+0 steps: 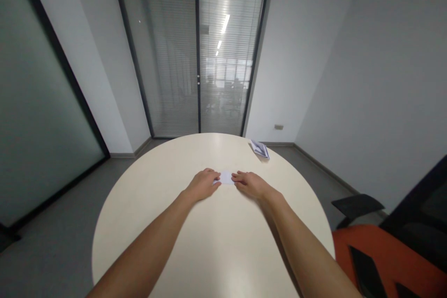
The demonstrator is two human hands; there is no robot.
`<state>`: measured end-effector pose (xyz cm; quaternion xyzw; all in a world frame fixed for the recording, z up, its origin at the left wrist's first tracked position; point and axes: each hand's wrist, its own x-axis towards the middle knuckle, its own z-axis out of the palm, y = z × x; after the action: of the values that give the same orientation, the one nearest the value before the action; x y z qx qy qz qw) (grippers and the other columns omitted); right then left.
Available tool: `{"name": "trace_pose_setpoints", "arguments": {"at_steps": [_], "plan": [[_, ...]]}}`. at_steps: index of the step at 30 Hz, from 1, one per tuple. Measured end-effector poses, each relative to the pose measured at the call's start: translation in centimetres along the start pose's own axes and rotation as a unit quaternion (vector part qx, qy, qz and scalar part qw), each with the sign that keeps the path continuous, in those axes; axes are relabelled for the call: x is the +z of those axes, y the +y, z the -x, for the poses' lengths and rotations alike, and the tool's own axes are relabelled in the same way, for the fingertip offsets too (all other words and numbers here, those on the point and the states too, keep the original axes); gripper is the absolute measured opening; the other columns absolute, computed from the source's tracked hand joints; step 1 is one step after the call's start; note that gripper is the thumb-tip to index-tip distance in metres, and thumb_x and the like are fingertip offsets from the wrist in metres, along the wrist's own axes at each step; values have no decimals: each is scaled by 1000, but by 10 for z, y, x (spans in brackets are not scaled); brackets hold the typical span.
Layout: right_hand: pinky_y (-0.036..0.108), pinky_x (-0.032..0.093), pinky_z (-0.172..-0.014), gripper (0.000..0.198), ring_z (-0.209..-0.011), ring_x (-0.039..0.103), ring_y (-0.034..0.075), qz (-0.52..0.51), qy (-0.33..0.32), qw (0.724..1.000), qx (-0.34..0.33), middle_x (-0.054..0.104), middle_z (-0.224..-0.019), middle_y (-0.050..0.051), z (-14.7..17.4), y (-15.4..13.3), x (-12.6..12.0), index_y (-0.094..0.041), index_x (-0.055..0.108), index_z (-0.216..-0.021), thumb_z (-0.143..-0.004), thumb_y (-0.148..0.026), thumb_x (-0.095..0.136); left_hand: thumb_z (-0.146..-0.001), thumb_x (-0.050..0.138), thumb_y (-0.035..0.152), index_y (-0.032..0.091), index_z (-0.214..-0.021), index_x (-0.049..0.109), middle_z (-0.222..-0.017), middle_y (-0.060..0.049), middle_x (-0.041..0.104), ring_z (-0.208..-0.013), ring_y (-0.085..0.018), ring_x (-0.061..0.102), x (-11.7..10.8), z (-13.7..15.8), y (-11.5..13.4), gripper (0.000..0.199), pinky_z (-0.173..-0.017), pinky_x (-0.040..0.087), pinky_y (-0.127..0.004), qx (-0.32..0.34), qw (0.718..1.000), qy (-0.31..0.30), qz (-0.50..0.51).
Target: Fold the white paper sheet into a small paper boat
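The wall (296,46) is pale and smooth, and in it stand glass panels (167,65) with a dark frame and thin blinds behind. The table (209,251) is round, cream and hard, with a soft shine on its top; its near edge is outside the view. Beside its right edge stands a chair (394,247) with an orange seat, which looks like cloth, and black armrests.

Both forearms reach over the table. The left hand (204,184) is at the left side of the white paper (226,178), and the right hand (253,185) is at its right side. On both hands the fingers lie close together and bent down, with the tips touching the paper; I cannot tell whether they pinch it or only press it.

Near the far right edge of the table lies a folded leaflet (260,149), partly raised, with print in grey and blue.

The white paper lies flat, beyond the middle of the table, nearer to the far edge. It is small, plain and seems rectangular. I judge it very light, thin and easy to crease, and it may slide on the smooth top. The best hold should be at its two short sides, with gentle fingertips.
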<state>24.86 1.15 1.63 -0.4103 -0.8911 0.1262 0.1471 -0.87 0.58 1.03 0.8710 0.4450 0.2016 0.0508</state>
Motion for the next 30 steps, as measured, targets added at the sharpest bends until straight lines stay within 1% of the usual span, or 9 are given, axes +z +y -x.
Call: {"name": "trace_pose_setpoints", "arguments": {"at_steps": [3,6,8,9,14,17,23,30], "plan": [[34,48,-104,31,-123,63,26,-8,-8,999,31,71,-128,5,5,0,-11,-24,79,-110,-89,-27,56,-94,59,33,21,-115,73,-115,-10,72,-114,-24,63,-2,-1,-1,27,-99,48,-33,-14,1000,-4,-11],[29,53,-87,28,-102,72,24,-12,-2,998,69,75,-120,5,8,-4,-18,-24,81,-104,-86,-28,59,-94,61,36,24,-108,75,-107,-8,73,-108,-23,65,-6,0,0,24,-94,49,-32,-34,999,-17,-22],[27,53,-79,28,-90,74,22,-2,7,996,90,77,-114,6,8,-8,-20,-23,81,-102,-84,-26,60,-93,61,37,26,-106,76,-102,-7,73,-103,-23,66,-9,0,1,23,-89,50,-31,-48,998,-22,-24],[27,52,-78,28,-88,73,22,4,10,995,95,78,-111,6,7,-10,-20,-22,81,-101,-83,-25,60,-93,61,37,26,-106,76,-100,-7,73,-102,-23,67,-10,1,2,22,-88,50,-31,-52,998,-23,-24],[26,50,-82,27,-92,72,21,23,19,995,91,79,-107,7,5,-12,-21,-22,82,-98,-82,-22,60,-94,60,36,28,-101,77,-95,-5,72,-96,-23,67,-12,2,1,20,-83,49,-30,-44,999,-23,-13],[25,49,-81,27,-90,71,21,31,23,995,96,79,-103,7,6,-7,-20,-22,82,-99,-84,-23,59,-94,60,36,27,-105,76,-98,-6,73,-97,-23,67,-11,2,-1,21,-83,48,-30,-37,999,-23,-11],[25,48,-80,26,-89,69,20,46,31,994,92,77,-101,8,9,5,-18,-21,82,-98,-86,-26,59,-96,58,34,27,-104,76,-101,-6,75,-98,-23,67,-8,2,-3,22,-84,49,-30,-27,999,-24,-28],[24,48,-77,26,-85,67,18,36,49,994,92,75,-102,8,9,9,-15,-21,82,-99,-87,-26,59,-97,55,32,26,-104,77,-101,-7,77,-94,-24,69,-10,1,-5,24,-82,49,-32,-62,996,-13,-70]]}}
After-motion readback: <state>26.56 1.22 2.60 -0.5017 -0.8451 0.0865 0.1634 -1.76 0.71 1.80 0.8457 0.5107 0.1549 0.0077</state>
